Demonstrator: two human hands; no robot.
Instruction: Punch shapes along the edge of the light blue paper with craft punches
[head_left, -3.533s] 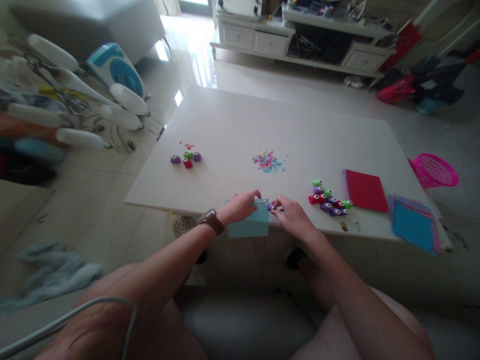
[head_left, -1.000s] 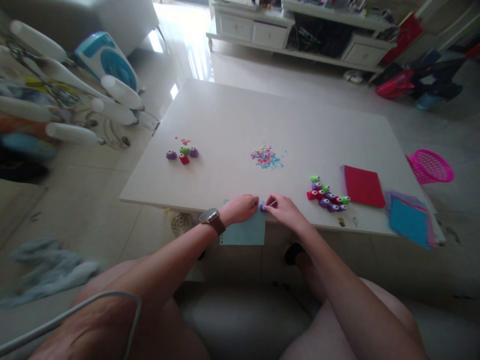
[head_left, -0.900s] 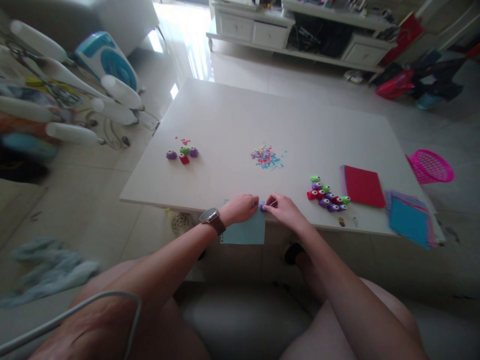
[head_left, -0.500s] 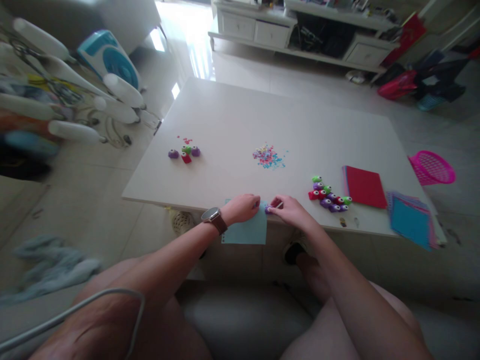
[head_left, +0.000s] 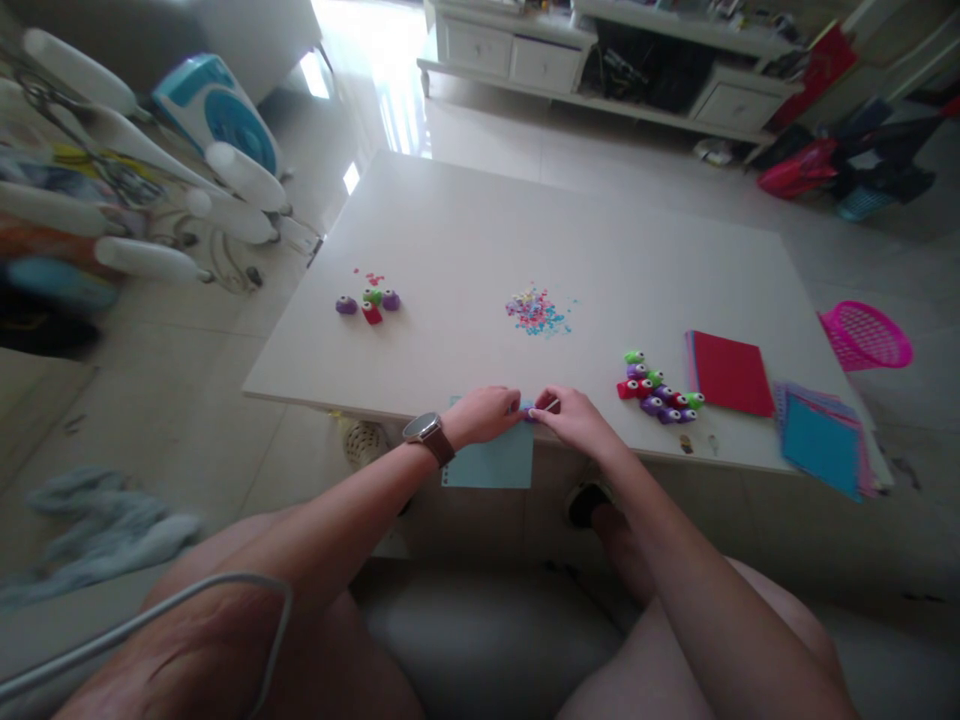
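Two hands (head_left: 525, 412) on one blue sheet (head_left: 491, 464), four punches (head_left: 367, 303) left

The light blue sheet (head_left: 491, 462) under my left hand (head_left: 484, 413) looks like thin matt paper, hanging over the table's near edge. The table (head_left: 480, 230) itself is smooth, white and faintly glossy, and the small punches (head_left: 658, 392) near its right edge look like shiny moulded plastic.

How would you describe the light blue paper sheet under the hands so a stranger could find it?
Start at the white table and go to its near edge. There the left hand presses a light blue sheet that hangs over the edge. Unlike the paper stacks far right, it lies alone.
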